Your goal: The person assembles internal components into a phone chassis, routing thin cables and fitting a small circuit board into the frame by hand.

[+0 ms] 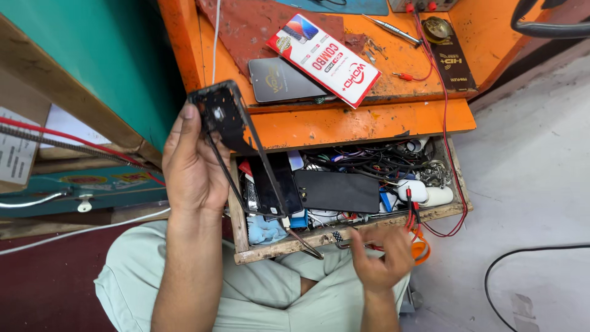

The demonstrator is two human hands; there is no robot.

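My left hand (192,166) holds a bare black phone frame (228,126) upright by its top end, in front of the orange workbench edge. My right hand (381,255) is low at the front lip of an open wooden drawer (344,237), fingers curled by a metal handle and the red probe leads (410,206); whether it grips anything is unclear. The drawer holds tangled cables, a black flat phone panel (337,190), white chargers (424,193) and a blue cloth (264,230).
On the orange benchtop (362,120) lie a dark phone (279,80), a red-and-white flat box (324,58), a screwdriver (390,29) and a dark card (455,64). A green cabinet (92,55) stands left. Grey floor with a black cable (522,258) lies right.
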